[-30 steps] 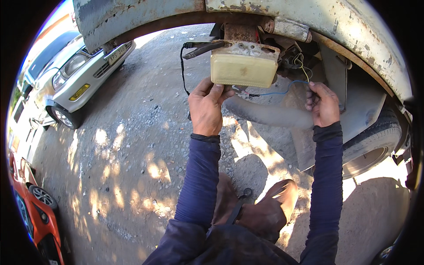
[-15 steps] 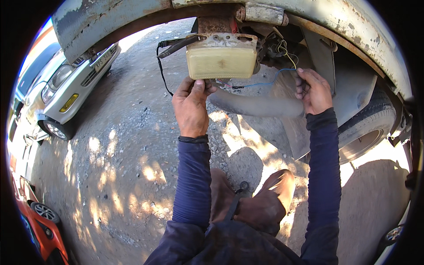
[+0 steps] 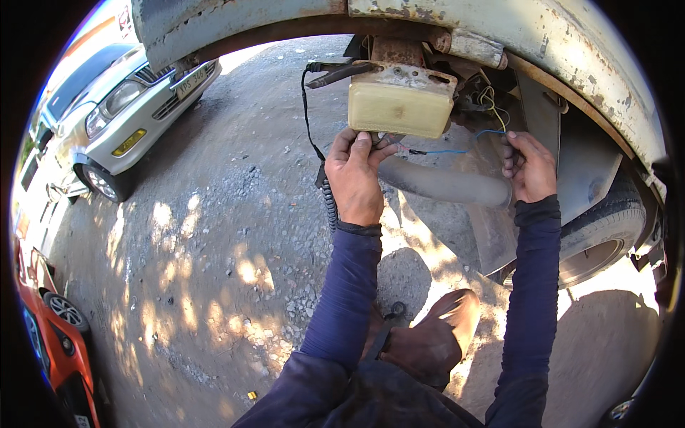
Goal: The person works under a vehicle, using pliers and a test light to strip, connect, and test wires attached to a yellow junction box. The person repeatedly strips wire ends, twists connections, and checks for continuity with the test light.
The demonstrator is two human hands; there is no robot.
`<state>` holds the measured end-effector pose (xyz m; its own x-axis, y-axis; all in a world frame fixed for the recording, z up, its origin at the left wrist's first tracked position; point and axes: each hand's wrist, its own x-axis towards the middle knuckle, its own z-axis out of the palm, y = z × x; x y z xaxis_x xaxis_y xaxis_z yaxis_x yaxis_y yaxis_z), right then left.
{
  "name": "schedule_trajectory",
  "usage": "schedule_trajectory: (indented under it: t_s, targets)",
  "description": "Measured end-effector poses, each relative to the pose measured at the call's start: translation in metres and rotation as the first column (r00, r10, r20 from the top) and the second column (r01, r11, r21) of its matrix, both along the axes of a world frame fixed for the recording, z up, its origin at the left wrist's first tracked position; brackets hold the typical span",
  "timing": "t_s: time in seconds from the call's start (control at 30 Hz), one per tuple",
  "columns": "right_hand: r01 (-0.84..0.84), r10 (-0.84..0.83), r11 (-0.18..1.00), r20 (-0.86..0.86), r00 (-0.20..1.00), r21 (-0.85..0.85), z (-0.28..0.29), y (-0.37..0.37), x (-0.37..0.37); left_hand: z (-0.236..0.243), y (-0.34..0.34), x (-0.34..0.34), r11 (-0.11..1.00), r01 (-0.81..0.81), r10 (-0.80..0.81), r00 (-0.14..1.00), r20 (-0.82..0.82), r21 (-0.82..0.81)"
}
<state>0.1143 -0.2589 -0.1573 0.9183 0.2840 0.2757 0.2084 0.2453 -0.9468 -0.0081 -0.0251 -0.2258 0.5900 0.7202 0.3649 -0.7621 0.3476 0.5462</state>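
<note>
A lamp with a yellowish lens [image 3: 399, 107] hangs from a rusty bracket [image 3: 396, 50] under weathered bodywork [image 3: 578, 60]. My left hand [image 3: 354, 175] is closed at the lamp's lower edge, its fingers bunched on something I cannot make out. A black coiled cord [image 3: 328, 203] hangs beside it, below a black cable [image 3: 307, 114]. My right hand [image 3: 529, 165] pinches a thin wire at the right, near looped yellow wires [image 3: 491, 103]. A blue wire [image 3: 446, 151] runs between my hands; whether it is continuous is unclear. Behind them lies a grey curved pipe [image 3: 442, 187].
A tyre [image 3: 603, 228] and a metal panel [image 3: 585, 178] are at the right. A white car [image 3: 125, 121] is parked upper left, an orange car [image 3: 71, 364] lower left. The ground [image 3: 214, 271] is gravelly dirt with dappled sunlight and a small yellow object [image 3: 252, 395].
The view has shifted, putting the lamp farther right than half a second ago. The coiled cord now shows beside my left hand, and the blue wire's shape has changed. Both grips persist.
</note>
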Motion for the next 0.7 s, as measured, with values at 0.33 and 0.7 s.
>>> schedule_trajectory:
  t_s: [0.33, 0.7]
  targets:
    - [0.054, -0.052, 0.997, 0.026, 0.998, -0.055, 0.001, -0.002, 0.002, 0.0, -0.009, -0.001, 0.997, 0.005, -0.007, 0.999, -0.032, -0.081]
    - [0.077, -0.074, 0.992, 0.026, 0.997, -0.1, 0.005, 0.006, -0.007, 0.003, 0.035, 0.0, 0.975, 0.176, -0.18, 0.984, 0.014, 0.133]
